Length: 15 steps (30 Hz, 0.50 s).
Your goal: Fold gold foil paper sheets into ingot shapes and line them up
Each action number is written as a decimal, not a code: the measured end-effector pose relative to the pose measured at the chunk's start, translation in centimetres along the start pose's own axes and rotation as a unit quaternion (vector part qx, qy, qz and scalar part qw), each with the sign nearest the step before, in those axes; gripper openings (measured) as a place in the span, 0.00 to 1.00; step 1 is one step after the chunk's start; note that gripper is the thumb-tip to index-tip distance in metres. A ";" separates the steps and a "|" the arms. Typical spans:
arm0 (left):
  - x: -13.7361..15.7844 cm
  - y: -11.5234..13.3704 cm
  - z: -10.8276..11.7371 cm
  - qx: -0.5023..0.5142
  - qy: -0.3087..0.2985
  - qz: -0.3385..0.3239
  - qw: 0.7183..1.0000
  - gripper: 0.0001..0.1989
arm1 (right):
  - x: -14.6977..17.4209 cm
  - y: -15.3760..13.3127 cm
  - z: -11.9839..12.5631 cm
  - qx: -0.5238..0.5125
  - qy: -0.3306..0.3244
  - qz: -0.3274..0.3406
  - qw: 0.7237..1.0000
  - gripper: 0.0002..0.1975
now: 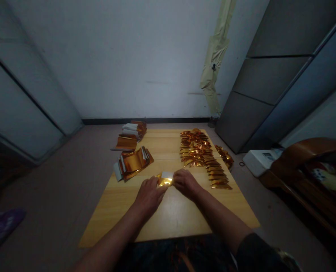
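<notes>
Between my two hands is a sheet of gold foil paper (165, 180), partly folded, with a pale grey patch showing on its upper side. My left hand (150, 192) grips its left end, and the fingers of my right hand (184, 182) are closed on its right end. Just beyond my left hand lies a loose stack of gold foil sheets (134, 161) with pale backs, curling at the edges. To the right of my right hand, folded gold foil pieces (216, 173) lie in an overlapping row, with a thicker bank of folded pieces (196, 147) behind them.
The wooden table (170, 223) stands near a white wall. More foil sheets (128, 136) are at its far left corner, and further folded pieces (225, 156) lie past its right edge. A grey cabinet (247, 109), a white box (258, 162) and a wooden chair (304, 162) stand at the right.
</notes>
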<state>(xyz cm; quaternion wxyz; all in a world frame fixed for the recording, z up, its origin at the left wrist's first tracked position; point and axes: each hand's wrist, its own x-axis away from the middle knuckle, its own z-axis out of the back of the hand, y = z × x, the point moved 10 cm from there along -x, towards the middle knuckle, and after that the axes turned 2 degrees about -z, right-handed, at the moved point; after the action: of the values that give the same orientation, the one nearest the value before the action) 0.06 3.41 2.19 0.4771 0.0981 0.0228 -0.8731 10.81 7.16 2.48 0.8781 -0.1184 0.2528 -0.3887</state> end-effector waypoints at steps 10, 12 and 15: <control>0.8 -0.2 -0.6 -0.006 0.028 -0.011 1.000 0.24 | -1.1 1.0 -0.3 -0.036 -0.018 -0.096 0.995 0.08; 0.8 -0.2 -0.8 -0.010 0.028 -0.013 0.999 0.24 | -1.2 1.0 -0.3 -0.032 -0.020 -0.116 0.993 0.09; 1.0 -0.2 -0.9 -0.008 0.026 -0.012 1.000 0.22 | -1.3 1.2 -0.4 -0.017 -0.028 -0.137 0.990 0.08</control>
<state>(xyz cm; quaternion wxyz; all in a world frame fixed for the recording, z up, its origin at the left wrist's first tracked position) -0.48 2.85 1.09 0.4669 0.1171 0.0436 -0.8754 10.62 8.95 2.10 0.8212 -0.1780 0.2159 -0.4973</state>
